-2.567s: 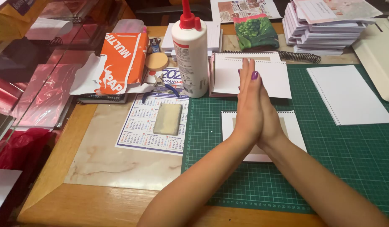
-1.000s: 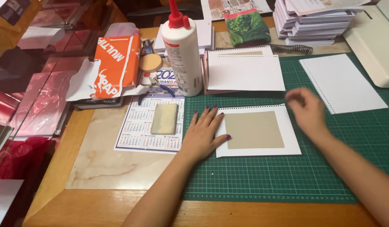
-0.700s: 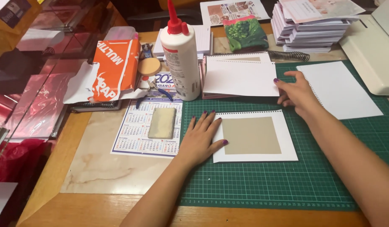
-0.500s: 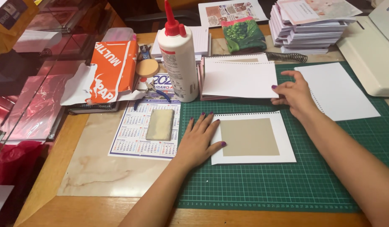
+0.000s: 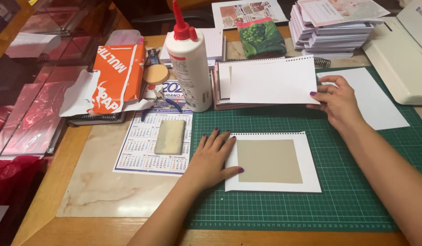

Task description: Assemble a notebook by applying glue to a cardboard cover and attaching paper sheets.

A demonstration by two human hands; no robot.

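white sheet [image 5: 274,81]: held at its right edge by the right hand [image 5: 337,101], fingers pinched on the paper; lifted over a stack of punched pages [image 5: 222,89] at the far middle of the green cutting mat [image 5: 284,205].
punched card [image 5: 272,161]: white, with a grey-brown board panel [image 5: 267,161] on it; lies flat on the mat, near middle. left hand [image 5: 212,157] rests on its left edge, palm down, fingers spread, gripping nothing.
loose white sheet [image 5: 372,100]: on the mat, just right of the right hand.
glue bottle [image 5: 189,64]: white, red nozzle, upright, left of the stack.
calendar sheet [image 5: 149,146]: on the bench left of the mat, a pale sponge pad [image 5: 170,136] on it.
orange paper wrapper [image 5: 113,82]: torn, far left.
pile of booklets [image 5: 334,27]: far right.
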